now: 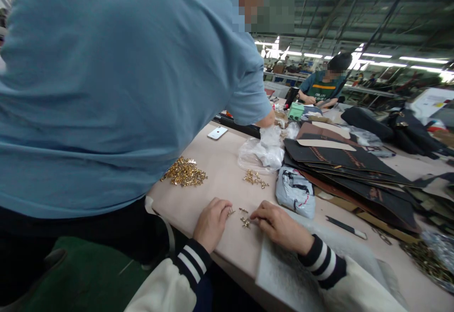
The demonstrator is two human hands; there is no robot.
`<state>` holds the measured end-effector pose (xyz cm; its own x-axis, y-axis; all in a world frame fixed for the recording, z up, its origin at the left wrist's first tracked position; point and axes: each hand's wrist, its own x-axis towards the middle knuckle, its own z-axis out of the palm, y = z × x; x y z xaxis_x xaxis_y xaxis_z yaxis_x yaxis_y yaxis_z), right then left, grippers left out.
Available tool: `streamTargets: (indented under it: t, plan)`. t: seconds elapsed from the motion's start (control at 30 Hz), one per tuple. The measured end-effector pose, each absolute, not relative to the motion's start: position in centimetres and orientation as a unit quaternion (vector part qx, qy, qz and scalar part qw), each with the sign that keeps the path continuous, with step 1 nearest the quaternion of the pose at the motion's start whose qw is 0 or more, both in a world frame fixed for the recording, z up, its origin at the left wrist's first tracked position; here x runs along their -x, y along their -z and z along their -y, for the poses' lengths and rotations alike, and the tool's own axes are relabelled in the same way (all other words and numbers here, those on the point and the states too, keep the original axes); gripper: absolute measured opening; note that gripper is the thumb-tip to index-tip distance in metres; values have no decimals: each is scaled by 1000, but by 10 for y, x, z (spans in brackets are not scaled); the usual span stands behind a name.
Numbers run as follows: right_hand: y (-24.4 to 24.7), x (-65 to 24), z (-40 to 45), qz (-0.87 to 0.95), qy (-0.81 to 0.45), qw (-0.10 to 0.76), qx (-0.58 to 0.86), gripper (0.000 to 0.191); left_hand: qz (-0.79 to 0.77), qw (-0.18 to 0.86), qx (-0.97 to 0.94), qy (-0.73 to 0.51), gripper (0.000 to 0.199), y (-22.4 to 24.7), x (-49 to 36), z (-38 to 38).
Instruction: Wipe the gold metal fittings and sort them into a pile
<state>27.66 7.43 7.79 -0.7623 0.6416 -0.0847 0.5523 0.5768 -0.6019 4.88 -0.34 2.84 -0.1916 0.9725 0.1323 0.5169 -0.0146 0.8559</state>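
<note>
My left hand [212, 224] is at the table's near edge, its fingers bent together with a small gold-coloured metal fitting [231, 212] at the tips. Facing it, my right hand [278, 227] has its index finger reaching down to a small cluster of the same gold fittings [245, 222]; thumb and index look apart. A few more pieces [243, 210] lie just beyond that cluster. Farther back are a loose group of fittings [254, 177] and, to the left, a large heap of gold fittings [186, 172].
A person in a blue shirt [135, 90] leans over the table at left. White phone [217, 133], clear plastic bag [262, 153], wrapped grey packet [295, 193] and stacked dark leather panels [347, 160] lie around. A black-handled tool [345, 227] is at right. Another person [324, 85] sits beyond.
</note>
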Motion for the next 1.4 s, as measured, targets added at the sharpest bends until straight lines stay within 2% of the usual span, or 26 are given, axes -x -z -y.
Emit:
streamTargets:
  t: [0.13, 0.53, 0.83, 0.97, 1.07, 1.1, 1.27, 1.4]
  plan:
    - [-79, -273, -70, 898, -308, 32, 314, 38, -639, 216, -614, -411, 26, -29, -48, 5]
    - [-77, -282, -79, 852, -356, 132, 361, 36, -653, 250, -583, -415, 23, -24, -45, 2]
    - [-67, -288, -84, 816, -400, 156, 388, 29, -662, 269, -573, -401, 26, -25, -44, -1]
    - [-59, -289, -88, 778, -452, 166, 403, 26, -653, 180, -602, -422, 27, -29, -56, 2]
    - [-54, -288, -91, 742, -499, 181, 410, 23, -561, 152, -718, -384, 55, -28, -75, 4]
    - [-53, -288, -92, 729, -515, 186, 411, 23, -528, 152, -754, -359, 55, -27, -82, 4]
    - [-53, -288, -93, 693, -561, 193, 409, 21, -524, 58, -807, -267, 4, -21, -83, -15]
    - [-59, -289, -90, 688, -563, 177, 424, 21, -583, -13, -773, -249, 9, -22, -36, -42]
